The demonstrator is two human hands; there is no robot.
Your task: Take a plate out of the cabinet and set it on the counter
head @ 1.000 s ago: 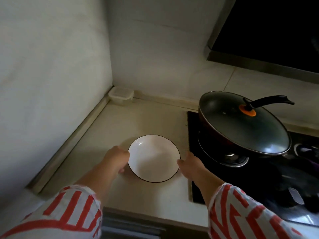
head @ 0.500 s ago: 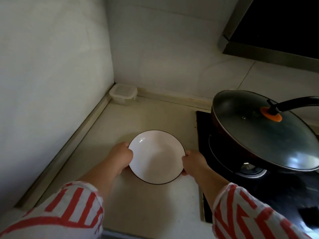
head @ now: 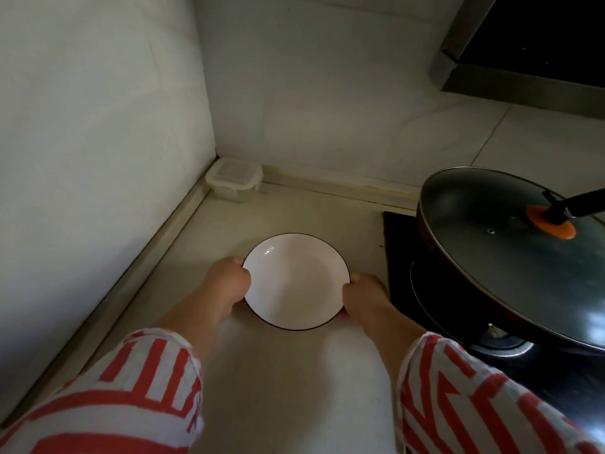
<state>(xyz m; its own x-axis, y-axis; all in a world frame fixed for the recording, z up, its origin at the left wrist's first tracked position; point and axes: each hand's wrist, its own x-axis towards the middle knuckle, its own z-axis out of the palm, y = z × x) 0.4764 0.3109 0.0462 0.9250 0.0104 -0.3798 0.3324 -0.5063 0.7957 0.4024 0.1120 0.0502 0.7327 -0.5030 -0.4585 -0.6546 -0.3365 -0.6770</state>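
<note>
A white plate with a thin dark rim sits low over the pale table, near the middle of the view, held between both hands. Whether its underside already touches the table cannot be told from this angle.

The left hand is at the plate's 9 o'clock edge, fingers curled shut around the rim, with the thumb on top and the other fingers tucked beneath. The right hand clamps the rim at about 4 o'clock in the same way, thumb over the edge and fingers under it. The plate lies directly between the two hands, its bowl facing up and bare. Both forearms run back toward 6 o'clock into red-and-white striped sleeves.

At 3 o'clock from the plate, just beside the right hand, begins a black gas stove. On it stands a dark wok covered with a glass lid, whose orange knob and black handle point toward 2 o'clock. A burner ring shows under the wok's near edge.

At 11 o'clock from the plate, well apart and pushed into the corner where the two white walls meet, sits a small clear lidded food container. At the upper right, toward 1 o'clock, hangs the dark underside of a range hood.
</note>
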